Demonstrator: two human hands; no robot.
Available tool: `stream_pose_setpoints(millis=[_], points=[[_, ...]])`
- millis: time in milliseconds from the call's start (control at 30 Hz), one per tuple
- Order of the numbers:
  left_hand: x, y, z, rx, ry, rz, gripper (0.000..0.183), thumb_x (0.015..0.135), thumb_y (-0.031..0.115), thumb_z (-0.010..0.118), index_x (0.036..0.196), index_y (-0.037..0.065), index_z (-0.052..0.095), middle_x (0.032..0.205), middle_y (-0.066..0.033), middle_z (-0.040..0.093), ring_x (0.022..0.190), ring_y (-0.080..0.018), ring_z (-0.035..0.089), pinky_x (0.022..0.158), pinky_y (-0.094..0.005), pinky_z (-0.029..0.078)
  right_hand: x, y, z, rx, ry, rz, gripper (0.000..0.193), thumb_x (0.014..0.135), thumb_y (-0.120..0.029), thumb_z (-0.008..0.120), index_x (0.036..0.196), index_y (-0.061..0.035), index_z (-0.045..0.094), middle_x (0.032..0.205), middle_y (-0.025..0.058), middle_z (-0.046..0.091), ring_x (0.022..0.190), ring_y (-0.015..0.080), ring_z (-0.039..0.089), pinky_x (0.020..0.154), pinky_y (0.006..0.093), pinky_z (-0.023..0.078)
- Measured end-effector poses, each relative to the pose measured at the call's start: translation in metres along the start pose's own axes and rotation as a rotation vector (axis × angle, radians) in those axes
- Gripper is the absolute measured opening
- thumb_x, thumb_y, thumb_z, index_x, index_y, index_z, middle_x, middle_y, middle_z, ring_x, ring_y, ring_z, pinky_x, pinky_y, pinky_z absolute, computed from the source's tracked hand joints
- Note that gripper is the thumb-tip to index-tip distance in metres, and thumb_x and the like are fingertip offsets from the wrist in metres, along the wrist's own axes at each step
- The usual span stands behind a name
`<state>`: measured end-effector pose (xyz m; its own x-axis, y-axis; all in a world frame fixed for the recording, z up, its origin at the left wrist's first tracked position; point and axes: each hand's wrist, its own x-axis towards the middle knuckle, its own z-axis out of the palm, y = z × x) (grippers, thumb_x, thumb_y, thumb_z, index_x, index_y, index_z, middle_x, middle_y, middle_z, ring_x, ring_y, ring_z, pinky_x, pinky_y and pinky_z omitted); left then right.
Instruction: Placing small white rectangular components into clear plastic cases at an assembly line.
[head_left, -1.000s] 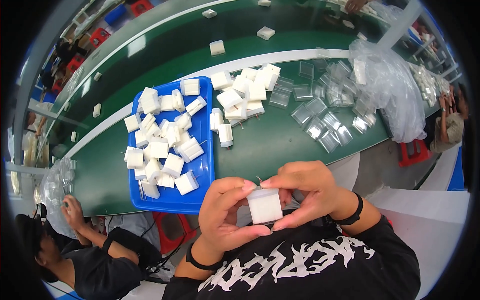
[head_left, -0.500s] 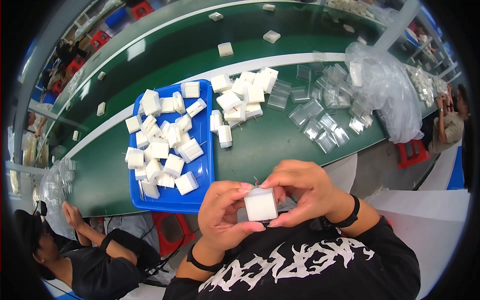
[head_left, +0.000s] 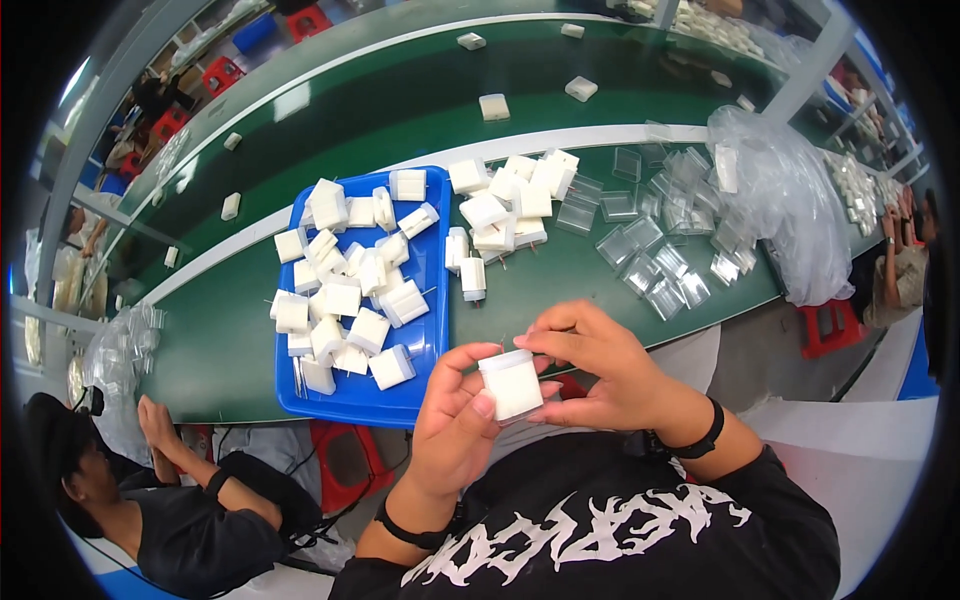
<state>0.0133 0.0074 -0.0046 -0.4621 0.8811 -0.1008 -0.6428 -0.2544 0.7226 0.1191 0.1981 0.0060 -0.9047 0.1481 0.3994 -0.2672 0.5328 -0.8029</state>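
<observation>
I see both hands meeting low in the centre of the view, just off the near edge of the green table (head_left: 560, 290). My left hand (head_left: 455, 430) curls closed around a small white box (head_left: 512, 383), thumb pressed on its front. My right hand (head_left: 600, 365) pinches the same box from the 2 o'clock side, fingers bent over its top. At 10 o'clock from the hands sits a blue tray (head_left: 425, 300) heaped with white boxes, its near rim flush with the table edge. At 12 o'clock a loose pile of white boxes (head_left: 505, 205) lies on the table. At 2 o'clock clear plastic cases (head_left: 650, 245) spread toward a plastic bag (head_left: 790, 200). A bare green strip separates the tray from the cases. Another person (head_left: 150, 500) sits at 8 o'clock.
</observation>
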Motion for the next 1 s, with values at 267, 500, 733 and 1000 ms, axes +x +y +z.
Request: stream_pose_setpoints(millis=[267, 500, 733, 1000], points=[[-0.001, 0.003, -0.023, 0.759, -0.069, 0.538, 0.069, 0.077, 0.01, 0.087, 0.137, 0.0, 0.054, 0.129, -0.0208, 0.057, 0.115, -0.0308, 0.063, 0.094, -0.039, 0.054, -0.003, -0.004, -0.011, 0.075, -0.05, 0.097, 0.061, 0.067, -0.013, 0.09, 0.124, -0.0046, 0.069, 0.119, 0.0121, 0.062, 0.106, 0.0236, 0.063, 0.08, 0.0317, 0.055], [0.004, 0.013, -0.022, 1.017, -0.178, 0.71, 0.067, 0.065, 0.014, 0.094, 0.122, -0.003, 0.064, 0.114, -0.0162, 0.06, 0.102, -0.0228, 0.062, 0.086, -0.0325, 0.053, -0.006, -0.001, -0.004, 0.282, -0.014, -0.048, 0.058, 0.065, -0.01, 0.088, 0.119, -0.0052, 0.068, 0.117, 0.0125, 0.064, 0.101, 0.0251, 0.067, 0.082, 0.0342, 0.056], [0.002, 0.012, -0.02, 1.009, -0.167, 0.709, 0.064, 0.063, 0.015, 0.094, 0.118, -0.002, 0.066, 0.11, -0.0153, 0.06, 0.1, -0.0231, 0.062, 0.085, -0.0325, 0.052, -0.01, 0.005, 0.003, 0.477, -0.049, -0.045, 0.056, 0.072, -0.003, 0.083, 0.125, -0.0016, 0.065, 0.125, 0.0137, 0.062, 0.106, 0.0225, 0.064, 0.081, 0.0316, 0.058], [0.007, 0.006, -0.019, 1.035, -0.008, 0.766, 0.064, 0.065, 0.008, 0.09, 0.122, -0.001, 0.064, 0.115, -0.0185, 0.063, 0.099, -0.0271, 0.065, 0.082, -0.0339, 0.055, -0.009, 0.008, 0.004, 0.448, 0.012, -0.086, 0.05, 0.075, 0.009, 0.08, 0.123, -0.0051, 0.069, 0.14, 0.0317, 0.055, 0.111, 0.0328, 0.069, 0.086, 0.0379, 0.061]])
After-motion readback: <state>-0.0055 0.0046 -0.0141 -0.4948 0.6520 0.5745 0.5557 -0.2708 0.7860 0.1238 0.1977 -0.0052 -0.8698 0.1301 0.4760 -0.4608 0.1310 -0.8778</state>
